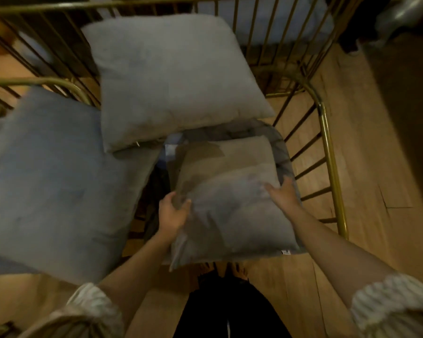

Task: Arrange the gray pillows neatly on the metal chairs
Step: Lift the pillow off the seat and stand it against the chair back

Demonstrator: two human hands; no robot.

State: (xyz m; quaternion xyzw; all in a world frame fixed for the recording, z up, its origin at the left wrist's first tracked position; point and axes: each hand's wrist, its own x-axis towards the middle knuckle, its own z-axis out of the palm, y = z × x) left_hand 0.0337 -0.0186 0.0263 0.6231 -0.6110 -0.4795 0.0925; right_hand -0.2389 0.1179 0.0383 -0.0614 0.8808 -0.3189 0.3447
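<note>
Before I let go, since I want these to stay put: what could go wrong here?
The pillow in your hands overhangs the seat's front edge, so it may slide onto the wooden floor. The upright pillow leans on the chair's back rails; a nudge may tip it forward.

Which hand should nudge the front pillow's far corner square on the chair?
Probably the right hand: it already rests near the front pillow's far right edge; the left hand grips lower.
</note>
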